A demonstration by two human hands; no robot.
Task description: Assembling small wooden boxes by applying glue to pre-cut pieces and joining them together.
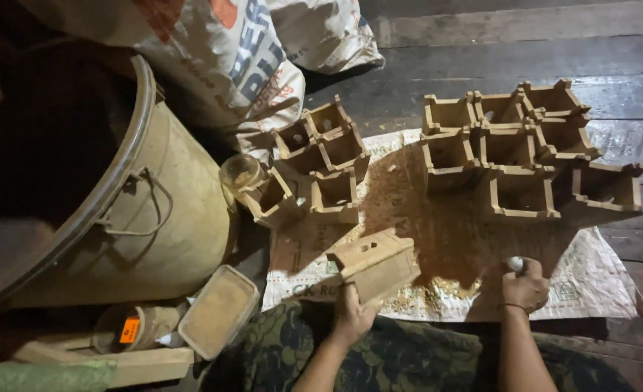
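My left hand [352, 313] grips a small square wooden box [374, 263], tilted with its holed bottom facing up, just above my lap. My right hand [526, 284] is closed around a small white object [516, 263] and rests on the woven plastic sheet [597, 279]. Sawdust-like crumbs [437, 290] lie on the sheet between my hands. One cluster of several open wooden boxes [320, 168] stands at the middle left of the sheet. A larger cluster of open wooden boxes [525, 149] stands at the far right.
A big tan bucket [169, 210] with a wire handle fills the left side. A clear plastic cup [240, 173] stands beside it. A plastic tub of brown powder [218, 311] and a small jar [129, 328] sit near my left knee. Printed sacks [227, 58] lie behind on the plank floor [554, 51].
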